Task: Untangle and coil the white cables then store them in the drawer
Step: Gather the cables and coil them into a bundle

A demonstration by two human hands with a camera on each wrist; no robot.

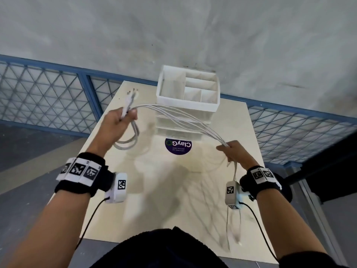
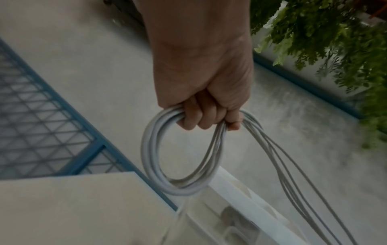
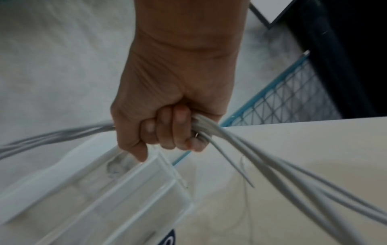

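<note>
Smooth matt white cables (image 1: pixel 179 118), pale wood table (image 1: pixel 222 171), translucent plastic drawer unit (image 1: pixel 188 105)

The loose ends of the thin white cables (image 1: pixel 234 236) hanging below the right hand (image 1: pixel 234 151) smear into blur near the pale wooden table's (image 1: pixel 173 190) near edge, so their plugs cannot be told. The clear plastic drawer unit's (image 1: pixel 181 128) drawer fronts are blurred behind the cable strands. The left hand (image 2: pixel 201 79) hides where the coiled loops cross inside its fist.
</note>
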